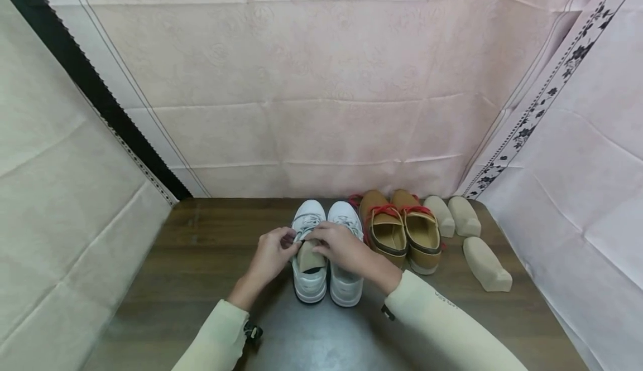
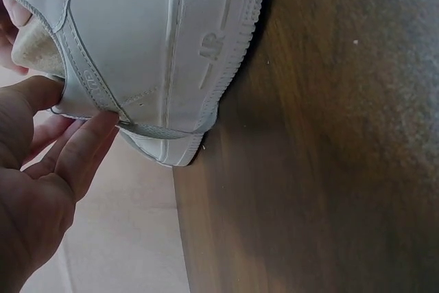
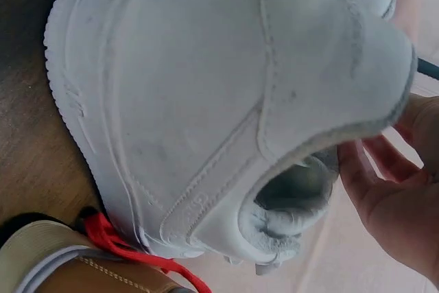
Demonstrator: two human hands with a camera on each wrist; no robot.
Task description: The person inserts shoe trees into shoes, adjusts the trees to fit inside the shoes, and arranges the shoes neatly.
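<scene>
A pair of white sneakers stands in the middle of the head view, toes to the wall. The left sneaker (image 1: pixel 310 284) has a beige shoe-shaped block (image 1: pixel 311 258) in its opening. My left hand (image 1: pixel 273 254) pinches the left edge of that opening by the laces, thumb inside and fingers outside in the left wrist view. Across from it, my right hand (image 1: pixel 346 248) grips the upper of the same sneaker with curled fingers, its thumb by the block. In the right wrist view the right sneaker (image 3: pixel 199 73) hides part of this grip. That right sneaker's opening shows no block.
Brown shoes (image 1: pixel 387 234) with red laces stand right of the sneakers. Several beige blocks lie farther right, one block (image 1: pixel 486 264) nearer me. Pale cloth walls (image 1: pixel 311 81) border the wood-patterned floor (image 1: pixel 211 282).
</scene>
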